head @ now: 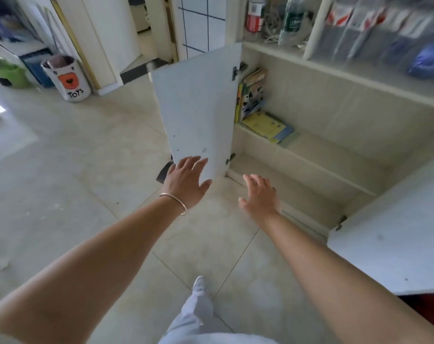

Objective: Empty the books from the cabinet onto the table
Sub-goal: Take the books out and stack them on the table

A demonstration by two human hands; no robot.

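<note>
The low cream cabinet (310,167) stands with both doors swung out. On its upper shelf, at the left end, a few books (252,94) lean upright against the side wall, and yellow and blue booklets (267,126) lie flat beside them. The lower shelf shows nothing on it. My left hand (186,180), with a bangle on the wrist, is open with fingers spread against the bottom corner of the left door (196,108). My right hand (259,194) hovers open in front of the lower shelf, holding nothing. No table is in view.
The right door (389,239) sticks out at the lower right. Above the cabinet are shelves with bottles (291,18) and blurred packets. A white toys bin (68,78) stands on the tiled floor at the far left. My leg and shoe (198,286) are below.
</note>
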